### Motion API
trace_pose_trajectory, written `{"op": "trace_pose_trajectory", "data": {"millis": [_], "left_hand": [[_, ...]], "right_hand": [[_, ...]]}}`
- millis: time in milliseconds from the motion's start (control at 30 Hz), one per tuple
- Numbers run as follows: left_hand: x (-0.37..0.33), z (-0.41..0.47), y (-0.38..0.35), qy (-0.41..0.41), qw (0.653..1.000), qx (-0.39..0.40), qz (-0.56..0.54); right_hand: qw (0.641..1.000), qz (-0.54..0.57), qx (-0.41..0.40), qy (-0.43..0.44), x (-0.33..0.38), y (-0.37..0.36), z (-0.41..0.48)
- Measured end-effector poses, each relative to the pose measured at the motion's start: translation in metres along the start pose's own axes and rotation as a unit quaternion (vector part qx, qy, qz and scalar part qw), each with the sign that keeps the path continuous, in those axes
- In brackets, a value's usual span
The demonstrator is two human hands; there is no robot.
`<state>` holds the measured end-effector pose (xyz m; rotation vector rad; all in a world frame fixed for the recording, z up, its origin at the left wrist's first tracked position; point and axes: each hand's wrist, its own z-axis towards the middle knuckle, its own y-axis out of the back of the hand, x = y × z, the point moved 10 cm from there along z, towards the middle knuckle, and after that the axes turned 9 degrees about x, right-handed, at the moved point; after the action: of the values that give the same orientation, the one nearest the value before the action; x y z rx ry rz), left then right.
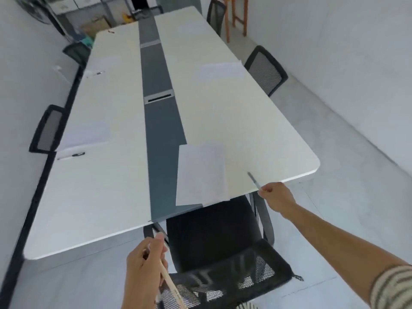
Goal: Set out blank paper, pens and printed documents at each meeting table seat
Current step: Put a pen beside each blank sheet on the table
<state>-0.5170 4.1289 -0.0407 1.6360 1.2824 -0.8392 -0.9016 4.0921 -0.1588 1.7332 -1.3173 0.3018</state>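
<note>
A long white meeting table (107, 197) with a dark grey centre strip runs away from me. At its near end lie overlapping white sheets (200, 175), hanging slightly over the edge. My right hand (276, 195) grips a pen (253, 179) by its end, with the tip over the table just right of those sheets. My left hand (145, 262) is below the table edge, closed on pens (174, 288), one of them cream-coloured. Papers with a pen lie at the near left seat (85, 134), with the pen (71, 155) in front, and at the far left seat (104, 63). More sheets (220, 69) lie on the right side.
A black mesh chair (223, 253) stands at the near end between my arms. Black chairs stand along the left side (46, 128) and the right side (265, 69). A wooden stool (237, 12) stands at the back right. A grey cable slot (158, 98) sits in the centre strip.
</note>
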Motion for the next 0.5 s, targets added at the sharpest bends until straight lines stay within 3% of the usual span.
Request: {"op": "trace_pose_trajectory", "data": {"millis": [200,500], "left_hand": [[0.008,0.042,0.033,0.019,0.999,-0.033,-0.025],[0.016,0.083,0.066,0.038,0.995,-0.067,0.057]], "right_hand": [[0.996,-0.078,0.002,-0.039,0.041,-0.027,0.061],[0.982,-0.154,0.000,-0.112,0.035,-0.053,0.122]]}}
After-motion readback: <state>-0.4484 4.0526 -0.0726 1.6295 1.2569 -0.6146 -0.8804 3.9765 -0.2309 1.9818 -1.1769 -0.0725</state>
